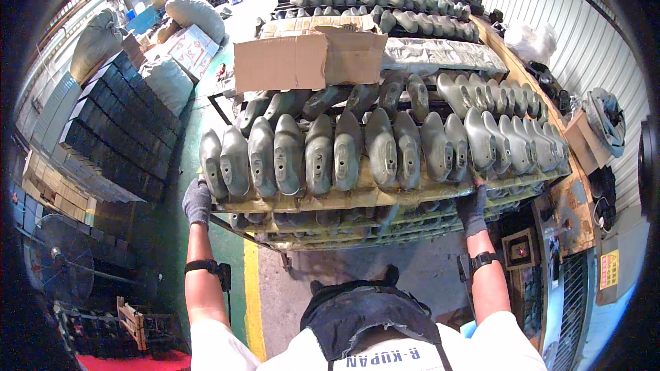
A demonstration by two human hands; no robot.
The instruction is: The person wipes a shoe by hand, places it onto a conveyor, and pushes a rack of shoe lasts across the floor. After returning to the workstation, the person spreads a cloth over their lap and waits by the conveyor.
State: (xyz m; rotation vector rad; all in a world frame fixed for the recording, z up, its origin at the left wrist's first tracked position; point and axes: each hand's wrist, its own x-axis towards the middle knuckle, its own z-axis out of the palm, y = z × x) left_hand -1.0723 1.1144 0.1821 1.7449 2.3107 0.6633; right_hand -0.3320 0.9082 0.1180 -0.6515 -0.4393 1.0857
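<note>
In front of me stands a tiered rack with yellowish wooden shelf edges. Dark grey shoe lasts line its top shelf in a tight row, and more show on the tiers below. My left hand, in a grey knit glove, is closed on the rack's left front corner. Toward the right of the same front edge, my gloved right hand grips the shelf; its fingertips are partly hidden by the edge. Both arms reach forward, spread wide apart. Behind the front row lie more lasts, some tilted.
Cardboard lies across the rack behind the front lasts, with more loaded racks beyond. Stacked black boxes and bulging sacks stand left. A fan is at lower left. A wooden bench runs along the right wall.
</note>
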